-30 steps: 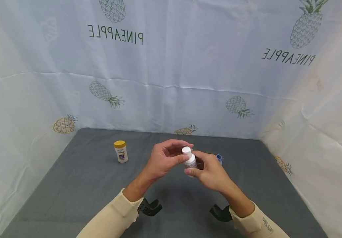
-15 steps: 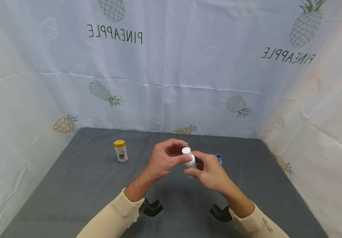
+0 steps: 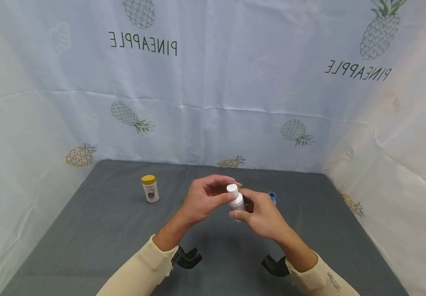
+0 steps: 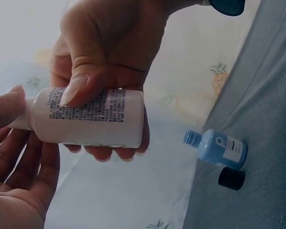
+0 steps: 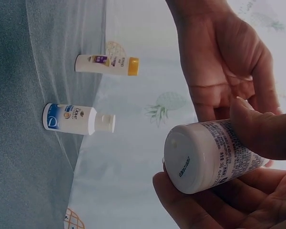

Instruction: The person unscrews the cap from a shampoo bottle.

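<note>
Change: left fingers, lifted off the cap half a second ago, are back down around it, as a second ago; bottle and right hand unmoved.
Bottle: white bottle [image 3: 237,203] held above the middle of the mat [image 3: 98,230], roughly upright in the head view, printed label on its side, flat base toward the right wrist camera.
Cap: white cap [image 3: 232,188] sits on the bottle neck.
Left hand: left hand [image 3: 205,198] is at the cap; thumb and fingertips curl in and pinch it. Palm open toward the left wrist camera.
Right hand: right hand [image 3: 262,216] grips the bottle body, thumb pressed across the label, other fingers wrapped under the far side.
Yellow-cap bottle: yellow-cap bottle [image 3: 150,188] stands upright on the mat, well left of the hands.
Blue bottle: blue bottle [image 4: 219,149] stands uncapped on the mat just beyond the right hand, near the backdrop.
Black cap: black cap [image 4: 231,178] lies on the mat just beside the blue bottle.
Dove bottle: white-capped Dove bottle [image 5: 76,119] stands on the mat; seen only from the right wrist.
Backdrop: pineapple-print sheet [image 3: 213,82] encloses the mat on three sides.
</note>
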Demonstrator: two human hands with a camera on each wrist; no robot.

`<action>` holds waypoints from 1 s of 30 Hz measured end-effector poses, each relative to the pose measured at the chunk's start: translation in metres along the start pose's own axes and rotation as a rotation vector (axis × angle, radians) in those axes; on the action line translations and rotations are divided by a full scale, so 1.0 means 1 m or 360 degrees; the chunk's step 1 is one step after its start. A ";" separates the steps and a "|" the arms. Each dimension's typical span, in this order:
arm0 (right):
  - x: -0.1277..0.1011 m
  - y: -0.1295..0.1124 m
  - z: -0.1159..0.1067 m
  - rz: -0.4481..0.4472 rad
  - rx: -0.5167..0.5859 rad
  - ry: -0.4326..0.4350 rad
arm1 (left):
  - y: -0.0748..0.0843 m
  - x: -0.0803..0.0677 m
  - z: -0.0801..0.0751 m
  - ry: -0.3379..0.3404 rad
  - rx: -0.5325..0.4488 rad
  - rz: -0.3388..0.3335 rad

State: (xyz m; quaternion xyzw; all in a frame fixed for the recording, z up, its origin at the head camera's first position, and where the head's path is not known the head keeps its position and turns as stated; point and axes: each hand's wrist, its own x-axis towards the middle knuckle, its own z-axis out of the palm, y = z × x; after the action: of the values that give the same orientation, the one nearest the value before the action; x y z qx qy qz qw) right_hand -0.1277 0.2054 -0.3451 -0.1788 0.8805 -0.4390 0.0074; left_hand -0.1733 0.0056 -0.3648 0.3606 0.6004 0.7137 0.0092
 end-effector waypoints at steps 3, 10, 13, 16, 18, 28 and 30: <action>0.000 0.000 0.001 -0.0013 -0.0004 -0.0003 | 0.000 0.000 0.000 0.0025 0.0034 -0.0006; 0.000 0.000 0.002 -0.0019 -0.0006 -0.0005 | 0.001 -0.001 0.002 0.0087 0.0097 -0.0020; 0.000 0.000 0.002 -0.0017 0.0005 -0.0011 | 0.002 -0.001 0.002 0.0088 0.0104 -0.0027; 0.000 0.000 0.002 -0.0018 0.0003 -0.0012 | 0.001 -0.001 0.001 0.0050 0.0054 -0.0023; 0.000 0.000 0.001 -0.0020 -0.0003 -0.0009 | 0.000 -0.002 -0.001 0.0005 -0.0003 0.0004; 0.000 0.000 0.001 -0.0028 -0.0010 -0.0007 | 0.001 -0.002 -0.004 -0.0011 0.0025 0.0026; 0.000 0.000 0.001 -0.0028 -0.0009 -0.0012 | 0.002 -0.002 -0.003 0.0013 0.0067 0.0000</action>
State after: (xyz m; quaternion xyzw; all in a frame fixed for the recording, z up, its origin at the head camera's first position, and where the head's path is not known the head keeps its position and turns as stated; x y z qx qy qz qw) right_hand -0.1279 0.2043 -0.3456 -0.1881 0.8802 -0.4357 0.0064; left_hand -0.1728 0.0014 -0.3643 0.3579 0.6154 0.7023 -0.0008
